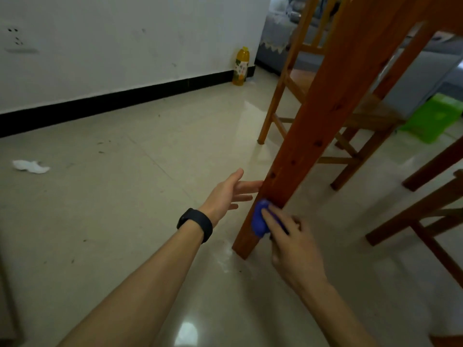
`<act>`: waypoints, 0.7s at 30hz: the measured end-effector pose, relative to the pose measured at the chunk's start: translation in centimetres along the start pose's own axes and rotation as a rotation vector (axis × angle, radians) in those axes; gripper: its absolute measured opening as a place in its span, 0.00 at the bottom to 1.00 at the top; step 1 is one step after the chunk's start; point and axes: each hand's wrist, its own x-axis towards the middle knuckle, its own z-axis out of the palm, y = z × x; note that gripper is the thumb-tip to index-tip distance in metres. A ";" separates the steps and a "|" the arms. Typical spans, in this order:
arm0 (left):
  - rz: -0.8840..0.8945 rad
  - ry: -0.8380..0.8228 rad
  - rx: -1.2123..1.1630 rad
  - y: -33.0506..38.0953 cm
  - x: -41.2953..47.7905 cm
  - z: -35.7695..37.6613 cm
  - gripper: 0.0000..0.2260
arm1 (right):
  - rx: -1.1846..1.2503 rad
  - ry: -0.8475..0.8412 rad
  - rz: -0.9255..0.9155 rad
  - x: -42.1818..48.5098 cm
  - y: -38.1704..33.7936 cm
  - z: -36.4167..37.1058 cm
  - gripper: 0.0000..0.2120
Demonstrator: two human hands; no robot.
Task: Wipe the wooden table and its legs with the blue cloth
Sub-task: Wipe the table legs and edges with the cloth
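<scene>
A reddish wooden table leg (pixel 323 121) slants down from the top right to the tiled floor. My right hand (pixel 293 244) holds the bunched blue cloth (pixel 259 220) against the lower part of the leg, a little above its foot. My left hand (pixel 229 194), with a black band on the wrist, is spread with straight fingers, and its fingertips reach the leg's left edge just above the cloth. Only the underside edge of the tabletop (pixel 441 11) shows at the top right.
A wooden chair (pixel 295 78) stands behind the leg; other wooden legs (pixel 426 211) are at the right. A yellow bottle (pixel 241 66) stands by the white wall. A white crumpled tissue (pixel 31 167) lies on the floor at left. A green object (pixel 433 116) sits at the far right.
</scene>
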 end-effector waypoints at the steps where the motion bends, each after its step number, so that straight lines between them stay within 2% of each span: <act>1: -0.010 0.001 -0.017 -0.2 0.1 0.1 0.25 | 0.006 0.114 -0.008 1.2 -0.4 -1.6 0.31; 5: -0.022 0.000 -0.047 -1.0 0.5 0.5 0.26 | -0.040 0.444 0.059 5.4 -0.6 -5.8 0.25; 7: -0.013 -0.007 -0.047 -1.0 0.8 0.4 0.25 | -0.116 0.430 0.066 5.2 -0.5 -4.6 0.24; 9: -0.016 -0.018 -0.049 -0.9 0.9 0.0 0.24 | -0.162 0.228 -0.001 3.2 -0.6 -1.7 0.26; 11: -0.018 -0.041 -0.039 -1.0 1.0 -0.3 0.25 | -0.144 -0.120 -0.038 0.9 -0.8 1.4 0.33; 12: -0.017 -0.053 -0.037 -1.1 0.9 -0.4 0.25 | -0.123 -0.238 -0.012 0.0 -0.9 2.0 0.35; 13: -0.019 -0.063 -0.041 -1.2 1.0 -0.5 0.25 | -0.108 -0.245 0.020 -0.2 -0.9 1.9 0.36; 15: -0.023 -0.073 -0.059 -1.2 1.0 -0.6 0.25 | -0.088 -0.065 0.052 0.6 -1.3 0.4 0.38; 18: -0.054 -0.064 -0.082 -0.9 0.9 -0.6 0.25 | -0.094 0.285 0.056 3.4 -1.6 -3.5 0.31; 20: -0.053 -0.065 -0.079 -0.9 1.0 -0.7 0.25 | -0.120 0.347 0.110 4.5 -1.3 -3.9 0.30; 21: -0.053 -0.062 -0.085 -1.1 1.1 -0.6 0.25 | -0.136 0.296 0.133 4.4 -1.5 -3.1 0.30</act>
